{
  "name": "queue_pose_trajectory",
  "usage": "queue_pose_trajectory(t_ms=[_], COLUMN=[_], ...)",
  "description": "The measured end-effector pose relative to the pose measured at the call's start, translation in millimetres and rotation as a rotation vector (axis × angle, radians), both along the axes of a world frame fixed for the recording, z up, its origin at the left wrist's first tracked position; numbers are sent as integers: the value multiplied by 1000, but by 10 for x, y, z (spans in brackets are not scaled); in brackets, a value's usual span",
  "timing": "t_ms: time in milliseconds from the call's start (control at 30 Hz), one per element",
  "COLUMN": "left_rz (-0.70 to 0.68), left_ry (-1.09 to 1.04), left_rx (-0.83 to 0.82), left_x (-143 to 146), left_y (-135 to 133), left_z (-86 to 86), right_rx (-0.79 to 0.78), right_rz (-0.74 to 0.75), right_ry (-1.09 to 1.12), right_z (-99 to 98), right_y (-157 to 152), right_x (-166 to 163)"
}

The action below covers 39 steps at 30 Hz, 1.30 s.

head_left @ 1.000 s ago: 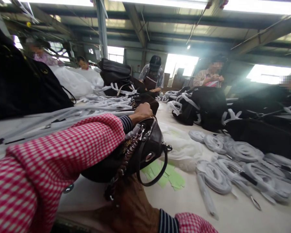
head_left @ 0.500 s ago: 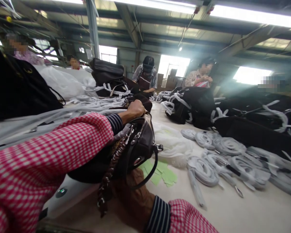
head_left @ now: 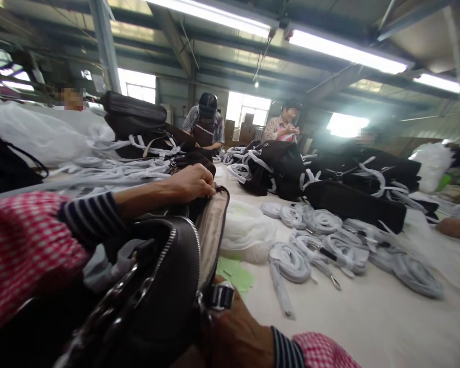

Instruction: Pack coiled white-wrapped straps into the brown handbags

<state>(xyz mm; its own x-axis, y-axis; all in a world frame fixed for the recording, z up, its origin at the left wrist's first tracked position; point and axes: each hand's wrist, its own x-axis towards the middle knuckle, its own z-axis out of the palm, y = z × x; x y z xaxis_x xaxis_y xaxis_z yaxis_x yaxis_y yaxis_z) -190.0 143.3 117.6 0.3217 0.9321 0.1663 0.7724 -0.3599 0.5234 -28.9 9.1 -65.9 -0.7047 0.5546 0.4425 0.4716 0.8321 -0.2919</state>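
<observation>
A dark handbag (head_left: pixel 172 291) lies close in front of me, its silver-toothed zip (head_left: pixel 194 240) undone and its beige lining (head_left: pixel 210 232) showing. My left hand (head_left: pixel 193 183) is closed on the far part of the bag's zip edge, its fingertips pinched together. At the near end, beside the strap fitting (head_left: pixel 222 296), my right hand (head_left: pixel 243 327) grips the bag from the outside; some of its fingers are hidden behind it. A chain strap (head_left: pixel 111 306) hangs over the bag's left side, with pale wrapping (head_left: pixel 107 263) near the handle.
Coiled straps in pale wrapping (head_left: pixel 291 263) lie on the white table (head_left: pixel 352 327) to the right. Green paper pieces (head_left: pixel 235 273) sit beside the bag. More black bags (head_left: pixel 279 166) stand farther back. Several people work beyond, one bent over the table (head_left: pixel 205 122).
The bag has come nearer to me and its opening gapes wider, exposing the lining. Both hands still hold it. My view has turned to the right.
</observation>
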Motion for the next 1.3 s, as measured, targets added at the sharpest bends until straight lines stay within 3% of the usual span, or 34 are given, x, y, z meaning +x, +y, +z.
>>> queue_pose_trajectory(t_ms=[100, 267, 400, 533, 633, 933, 1033, 1167, 1300], left_rz=[-114, -244, -337, -543, -669, -466, -465, -532, -612], left_ry=[-11, -20, 48, 216, 236, 154, 89, 130, 156], left_rx=[-60, -125, -95, 160, 178, 89, 141, 239, 218], left_x=[-88, 41, 97, -56, -200, -329, -357, -338, -271], left_y=[-119, -285, -364, -418, -451, -312, -324, -373, -359], left_z=[-77, -518, -759, -753, -787, -1303, -1333, -1322, -1337], right_rx=[-125, -206, -180, -123, -92, -47, -109, -218, -577], right_rz=[-99, -365, -394, -416, -404, -380, -506, -575, -517], right_ry=[95, 12, -215, -318, -367, -481, -343, 159, 595], right_z=[177, 310, 302, 225, 190, 214, 242, 295, 330], right_y=[67, 303, 399, 482, 538, 644, 638, 634, 695], right_x=[448, 864, 710, 459, 381, 330, 399, 580, 706])
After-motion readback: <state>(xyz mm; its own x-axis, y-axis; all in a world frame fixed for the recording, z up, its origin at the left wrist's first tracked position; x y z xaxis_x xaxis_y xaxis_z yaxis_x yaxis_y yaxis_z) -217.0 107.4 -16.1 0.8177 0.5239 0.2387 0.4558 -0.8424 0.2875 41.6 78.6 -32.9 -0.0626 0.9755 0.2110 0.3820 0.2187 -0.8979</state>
